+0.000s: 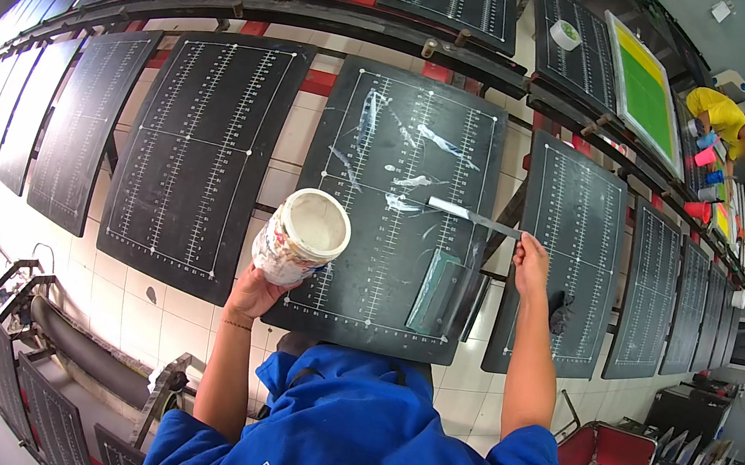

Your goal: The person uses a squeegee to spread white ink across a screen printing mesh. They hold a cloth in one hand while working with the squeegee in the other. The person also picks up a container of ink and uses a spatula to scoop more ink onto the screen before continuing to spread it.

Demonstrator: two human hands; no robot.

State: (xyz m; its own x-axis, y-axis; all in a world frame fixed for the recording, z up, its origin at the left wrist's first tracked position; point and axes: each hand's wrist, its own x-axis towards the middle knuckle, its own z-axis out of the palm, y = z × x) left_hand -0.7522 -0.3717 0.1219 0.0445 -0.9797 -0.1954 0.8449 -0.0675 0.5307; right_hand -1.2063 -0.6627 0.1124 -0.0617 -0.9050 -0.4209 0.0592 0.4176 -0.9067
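My left hand (258, 293) is wrapped around a paint-stained white tub (282, 247), holding it tilted so its open top shows. Off-white paste coats the inside of the tub. Pinched in my right hand (532, 263) is a long, thin metal spatula (486, 222), its far end white and pointing left over a black printing board (338, 117). Whether the spatula touches the board I cannot tell. White smears (413, 181) streak the middle and upper part of the board. A green, squeegee-like block (434, 291) lies at its lower right.
More black boards with white ruled scales (206, 129) stand in rows on both sides and beyond. A small dark object (562, 313) lies on the board to the right. A framed green-and-yellow screen (645, 91) and a person in yellow (720, 115) are at the far right. A red chair (618, 448) stands behind.
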